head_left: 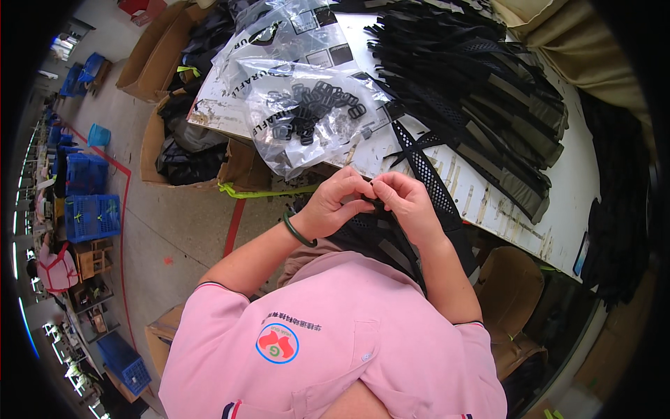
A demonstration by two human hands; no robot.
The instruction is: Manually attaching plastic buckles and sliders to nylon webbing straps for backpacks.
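Pinching together, both hands (pixel 370 199) grip a black mesh strap (pixel 426 174) with curled fingers.

Table: a white worktable (pixel 569 178) with a scuffed, worn front edge.
On its right part: a large stack of black and grey mesh strap pieces (pixel 481 84).
On its left part: a clear plastic bag of black buckles (pixel 310 115), lying on printed white sheets (pixel 216 105).
Near the front edge: one black mesh strap (pixel 422 164), running off the table.
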